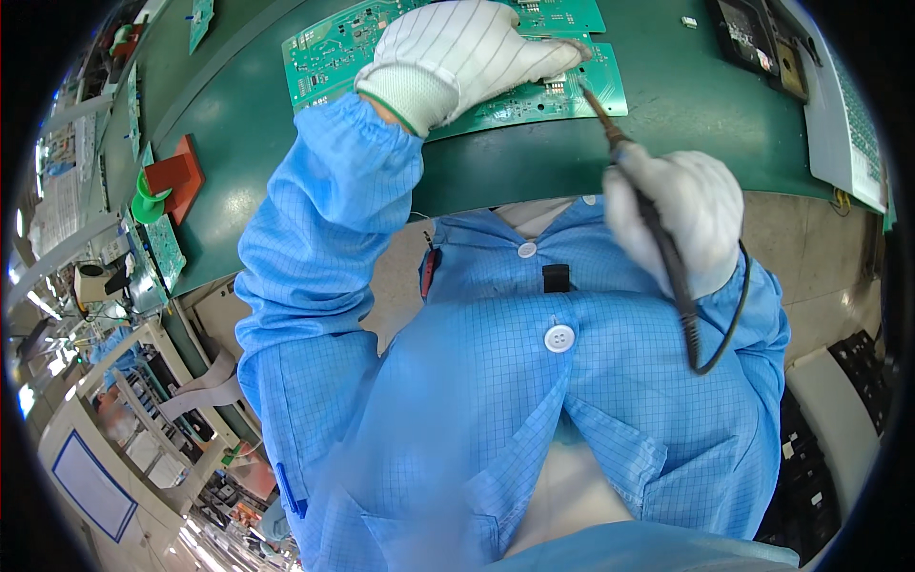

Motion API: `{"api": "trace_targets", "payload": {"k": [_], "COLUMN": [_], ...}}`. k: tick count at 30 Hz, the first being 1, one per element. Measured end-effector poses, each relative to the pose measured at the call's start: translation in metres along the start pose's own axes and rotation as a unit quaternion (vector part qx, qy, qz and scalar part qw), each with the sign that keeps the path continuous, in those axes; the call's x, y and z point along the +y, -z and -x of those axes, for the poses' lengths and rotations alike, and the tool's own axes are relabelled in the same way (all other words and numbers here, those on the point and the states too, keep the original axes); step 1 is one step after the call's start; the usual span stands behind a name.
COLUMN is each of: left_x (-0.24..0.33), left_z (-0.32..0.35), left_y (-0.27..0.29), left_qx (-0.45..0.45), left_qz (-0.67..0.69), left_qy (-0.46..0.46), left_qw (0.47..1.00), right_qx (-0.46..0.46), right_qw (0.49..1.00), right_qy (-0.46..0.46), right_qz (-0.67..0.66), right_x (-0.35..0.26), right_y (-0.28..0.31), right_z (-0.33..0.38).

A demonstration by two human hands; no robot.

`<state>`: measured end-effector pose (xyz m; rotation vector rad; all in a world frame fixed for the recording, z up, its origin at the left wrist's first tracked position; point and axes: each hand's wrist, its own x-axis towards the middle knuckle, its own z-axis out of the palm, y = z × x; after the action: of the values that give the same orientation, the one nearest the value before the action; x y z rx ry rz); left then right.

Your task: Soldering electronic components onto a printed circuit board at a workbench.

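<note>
A green circuit board panel lies on the green work table, under my left hand. This hand wears a white striped glove, with thumb and forefinger brought together over the board's right part; whatever they may pinch is too small to make out. My right hand, also gloved in white and slightly blurred, is closed around a soldering iron with a dark handle. The iron slants up and left, its tip close to the board just below my left fingertips. I cannot tell whether the tip touches. A cable loops from the handle's lower end.
Left on the table are a red-brown block and a green round reel-like piece. Smaller boards stand along the left edge. A dark tray-like holder and a white-framed panel stand at the right.
</note>
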<state>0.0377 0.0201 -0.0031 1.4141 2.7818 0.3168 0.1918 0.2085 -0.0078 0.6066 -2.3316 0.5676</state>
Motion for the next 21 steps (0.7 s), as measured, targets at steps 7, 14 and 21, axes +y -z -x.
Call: {"api": "trace_targets", "payload": {"k": [7,14,21], "left_x": [0.006,0.045,0.052], "left_z": [0.033,0.054,0.046], "left_y": [-0.032,-0.036,-0.038], "left_qx": [0.34,0.236,0.217], "left_qz": [-0.098,-0.007,-0.036], "left_qy": [-0.075,0.141,0.156], "left_qw": [0.932,0.961,0.963], "right_qx": [0.073,0.096,0.104], "right_qw": [0.994,0.989,0.993], "right_qy": [0.018,-0.013,-0.015], "right_qz": [0.082,0.11,0.06], "right_x": [0.054,0.062,0.066], "right_y": [-0.008,-0.015,-0.01], "right_z": [0.037,0.045,0.046]}}
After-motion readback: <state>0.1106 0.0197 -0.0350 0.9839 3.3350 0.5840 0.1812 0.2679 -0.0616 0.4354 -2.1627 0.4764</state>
